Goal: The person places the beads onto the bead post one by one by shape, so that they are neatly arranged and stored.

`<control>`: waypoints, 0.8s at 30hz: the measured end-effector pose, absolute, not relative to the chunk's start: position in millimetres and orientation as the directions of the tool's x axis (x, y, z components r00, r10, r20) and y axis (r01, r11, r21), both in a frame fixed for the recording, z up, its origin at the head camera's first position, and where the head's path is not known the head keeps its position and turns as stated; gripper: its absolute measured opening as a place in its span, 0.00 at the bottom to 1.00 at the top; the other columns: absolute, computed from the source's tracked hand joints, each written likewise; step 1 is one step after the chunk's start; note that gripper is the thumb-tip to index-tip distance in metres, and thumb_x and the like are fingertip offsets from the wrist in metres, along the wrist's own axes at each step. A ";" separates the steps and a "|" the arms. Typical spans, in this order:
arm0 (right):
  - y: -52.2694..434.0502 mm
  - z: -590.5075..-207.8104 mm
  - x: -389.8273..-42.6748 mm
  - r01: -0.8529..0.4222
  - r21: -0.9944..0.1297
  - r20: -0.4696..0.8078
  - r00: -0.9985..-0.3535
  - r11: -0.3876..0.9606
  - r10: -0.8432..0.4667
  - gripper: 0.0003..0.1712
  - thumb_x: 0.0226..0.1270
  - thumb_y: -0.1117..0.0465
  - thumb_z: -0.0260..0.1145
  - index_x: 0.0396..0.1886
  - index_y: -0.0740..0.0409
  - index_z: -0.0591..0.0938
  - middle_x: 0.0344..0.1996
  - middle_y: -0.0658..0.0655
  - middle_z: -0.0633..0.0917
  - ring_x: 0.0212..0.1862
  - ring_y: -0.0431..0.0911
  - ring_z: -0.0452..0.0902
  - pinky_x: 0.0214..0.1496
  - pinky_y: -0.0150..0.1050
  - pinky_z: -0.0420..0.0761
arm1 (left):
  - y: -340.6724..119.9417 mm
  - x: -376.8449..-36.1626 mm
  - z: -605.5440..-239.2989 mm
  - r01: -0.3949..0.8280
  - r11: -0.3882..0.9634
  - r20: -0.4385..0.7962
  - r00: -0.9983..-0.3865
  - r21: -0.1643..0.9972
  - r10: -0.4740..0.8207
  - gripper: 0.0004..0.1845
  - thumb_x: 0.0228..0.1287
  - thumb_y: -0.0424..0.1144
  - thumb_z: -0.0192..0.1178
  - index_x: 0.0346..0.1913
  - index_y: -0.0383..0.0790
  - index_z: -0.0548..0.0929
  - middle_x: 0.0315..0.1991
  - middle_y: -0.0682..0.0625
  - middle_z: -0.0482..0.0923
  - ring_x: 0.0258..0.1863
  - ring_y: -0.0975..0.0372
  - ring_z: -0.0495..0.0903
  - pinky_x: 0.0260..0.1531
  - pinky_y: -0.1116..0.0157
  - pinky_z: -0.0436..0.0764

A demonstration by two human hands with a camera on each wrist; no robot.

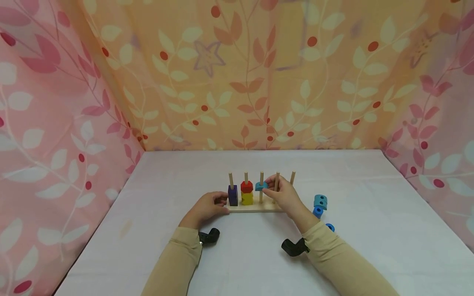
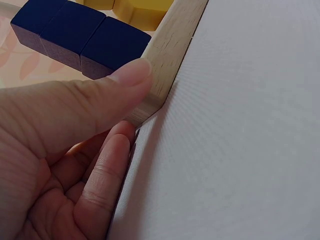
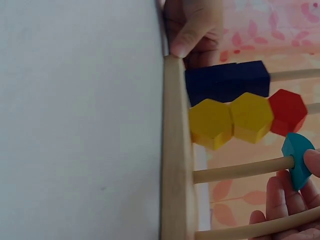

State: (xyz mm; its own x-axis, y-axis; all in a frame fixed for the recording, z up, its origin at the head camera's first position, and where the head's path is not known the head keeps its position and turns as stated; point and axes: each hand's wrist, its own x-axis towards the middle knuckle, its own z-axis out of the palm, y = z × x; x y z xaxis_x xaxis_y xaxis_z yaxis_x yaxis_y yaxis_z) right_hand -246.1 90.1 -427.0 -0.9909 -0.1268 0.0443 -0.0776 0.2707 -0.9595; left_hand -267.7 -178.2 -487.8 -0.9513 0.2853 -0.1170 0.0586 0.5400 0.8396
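Note:
A wooden base [image 1: 255, 208] with several upright pegs stands on the white table. The first peg carries dark blue square blocks [image 1: 233, 195], the second two yellow hexagons [image 1: 247, 198] under a red one [image 1: 246, 186]. My left hand [image 1: 207, 206] grips the base's left end [image 2: 167, 55], thumb [image 2: 120, 82] on top beside the blue blocks [image 2: 80, 35]. My right hand [image 1: 283, 193] pinches a teal block [image 1: 261, 186] threaded high on the third peg [image 3: 240, 170]; in the right wrist view the teal block [image 3: 296, 159] sits near the peg's tip between fingertips [image 3: 314, 161].
More teal and blue blocks [image 1: 320, 201] lie on the table right of the base, one blue ring [image 1: 330, 227] nearer me. Patterned curtains wall the table on three sides. White tabletop [image 1: 370, 230] spreads around the toy.

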 end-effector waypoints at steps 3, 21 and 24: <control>90.0 -435.2 -246.1 -0.056 -0.953 0.020 -0.992 0.298 -0.122 0.16 0.58 0.66 0.65 0.45 0.65 0.73 0.39 0.61 0.76 0.40 0.47 0.73 0.48 0.38 0.73 | -179.0 -266.6 -489.3 0.046 0.540 -0.132 -0.949 0.840 0.286 0.27 0.45 0.40 0.72 0.52 0.46 0.78 0.40 0.54 0.78 0.42 0.62 0.74 0.49 0.60 0.72; 87.4 -455.4 -246.2 -0.054 -0.912 0.009 -0.994 0.406 -0.113 0.27 0.53 0.73 0.66 0.54 0.63 0.70 0.38 0.58 0.80 0.40 0.48 0.76 0.49 0.44 0.76 | -178.9 -265.3 -486.6 0.028 0.534 -0.144 -0.950 0.845 0.277 0.28 0.45 0.41 0.72 0.53 0.46 0.78 0.42 0.54 0.78 0.43 0.61 0.74 0.50 0.58 0.72; 86.2 -456.2 -245.9 -0.052 -0.903 0.011 -0.995 0.426 -0.099 0.27 0.52 0.73 0.66 0.54 0.62 0.70 0.37 0.57 0.81 0.39 0.48 0.77 0.49 0.44 0.76 | -178.7 -265.3 -486.1 0.020 0.531 -0.148 -0.951 0.847 0.271 0.27 0.45 0.40 0.72 0.53 0.46 0.78 0.43 0.54 0.78 0.43 0.61 0.75 0.51 0.59 0.72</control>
